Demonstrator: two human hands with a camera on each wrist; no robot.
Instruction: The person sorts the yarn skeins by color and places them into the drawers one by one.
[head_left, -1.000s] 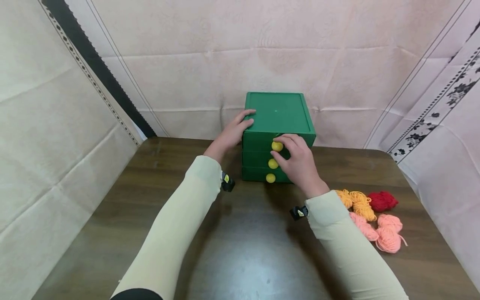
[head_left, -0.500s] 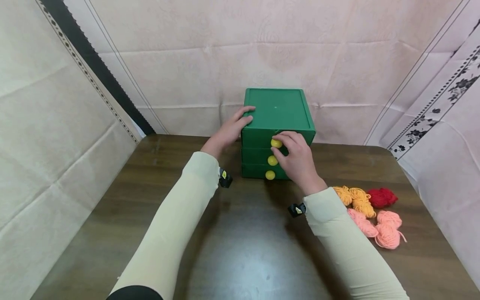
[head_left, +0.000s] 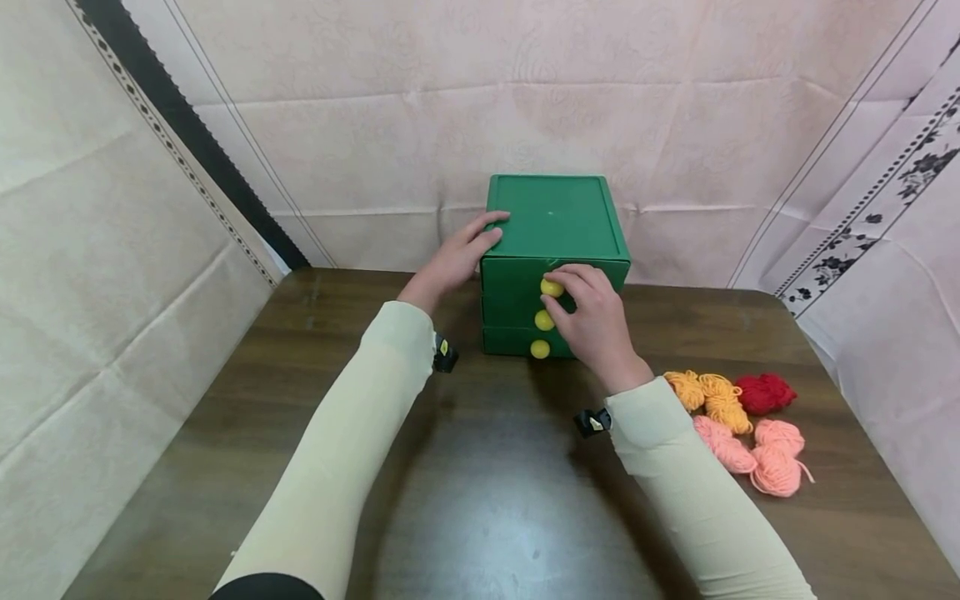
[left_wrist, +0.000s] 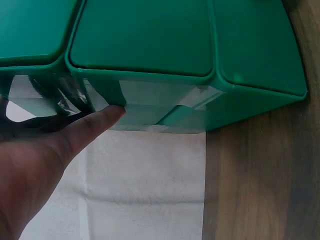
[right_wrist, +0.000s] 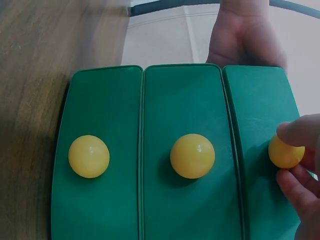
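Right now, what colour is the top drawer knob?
Yellow; top drawer knob clearest in the right wrist view.

No lettering, brand, number or sign can be read.

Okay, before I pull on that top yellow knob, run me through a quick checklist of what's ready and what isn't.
1. Right hand on the top knob: ok, thumb and fingers pinch it.
2. Left hand against the drawer box: ok, it touches the left side; how firmly, cannot tell.
3. Middle drawer and bottom drawer shut: ok, they look flush with each other.
4. Yarn out of the way: ok, it lies off to the right on the table.
5. Contents of the top drawer: cannot tell, the inside is hidden.
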